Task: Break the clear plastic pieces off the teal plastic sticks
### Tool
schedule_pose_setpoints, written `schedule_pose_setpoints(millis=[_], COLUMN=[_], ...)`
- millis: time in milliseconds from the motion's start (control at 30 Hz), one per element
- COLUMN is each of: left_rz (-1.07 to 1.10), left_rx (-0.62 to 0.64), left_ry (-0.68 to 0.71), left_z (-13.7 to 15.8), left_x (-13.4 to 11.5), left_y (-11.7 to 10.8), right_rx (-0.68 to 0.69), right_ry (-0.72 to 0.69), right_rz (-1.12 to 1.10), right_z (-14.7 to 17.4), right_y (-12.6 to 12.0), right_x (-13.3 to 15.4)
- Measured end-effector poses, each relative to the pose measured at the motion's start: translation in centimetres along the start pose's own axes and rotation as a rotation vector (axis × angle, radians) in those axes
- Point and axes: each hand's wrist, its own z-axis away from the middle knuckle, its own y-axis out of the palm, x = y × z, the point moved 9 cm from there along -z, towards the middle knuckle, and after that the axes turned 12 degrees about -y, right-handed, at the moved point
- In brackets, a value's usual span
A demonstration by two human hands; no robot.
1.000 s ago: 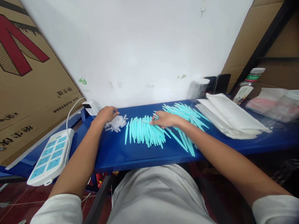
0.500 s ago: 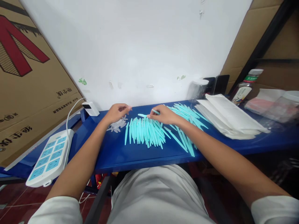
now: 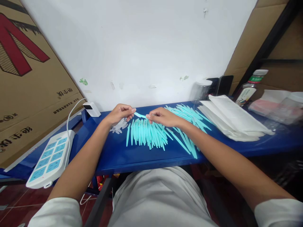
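Observation:
A turquoise eyebrow razor spans the gap between my two hands, above the blue table. My right hand pinches its right end. At its left tip, the thumb and forefinger of my left hand are closed; whether a small clear cap is also between them I cannot tell. Below lies a row of turquoise razors, side by side. Small clear plastic caps are heaped under my left hand. More turquoise razors lie in a loose pile beyond my right wrist.
White padded envelopes are stacked on the blue table at right, near a clear jar and a bottle. On the left are a power strip, a small white device and a large cardboard box.
My left hand has moved slightly right, and its fingers now meet the razor's left tip. The razor in my right hand has tilted and shifted a little left.

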Motion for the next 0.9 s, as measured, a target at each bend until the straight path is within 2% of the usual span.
schedule_pose_setpoints(millis=[100, 167, 267, 333, 400, 533, 767, 900], left_rz=[0.072, 0.038, -0.219, -0.454, -0.661, -0.901, -1.091, -1.126], left_rx=[-0.127, -0.249, -0.383, -0.370, -0.350, -0.358, -0.462, -0.476], left_ry=[-0.004, 0.002, -0.049, -0.155, -0.221, -0.226, -0.277, -0.261], left_z=[0.1, 0.5, 1.0, 0.9, 0.6, -0.1, 0.1, 0.0], left_x=[0.3, 0.5, 1.5, 3.0, 4.5, 6.0, 6.2, 5.7], left_y=[-2.7, -5.3, -8.5, -9.5, -9.9, -9.9, -10.2, -9.7], right_rx=[0.019, 0.021, 0.031, 0.041, 0.016, -0.030, -0.120, -0.203], right_ry=[-0.001, 0.017, 0.089, 0.159, 0.222, 0.299, 0.371, 0.407], right_rz=[-0.004, 0.011, 0.055, 0.091, 0.100, 0.071, 0.133, 0.292], right_z=[0.2, 0.4, 0.7, 1.0, 1.2, 1.4, 1.6, 1.9], right_y=[-0.3, -0.7, -0.9, -0.8, -0.8, -0.4, -1.1, -2.5], right_x=[-0.3, -0.7, -1.8, -2.7, -3.6, -4.7, -5.2, -5.9])
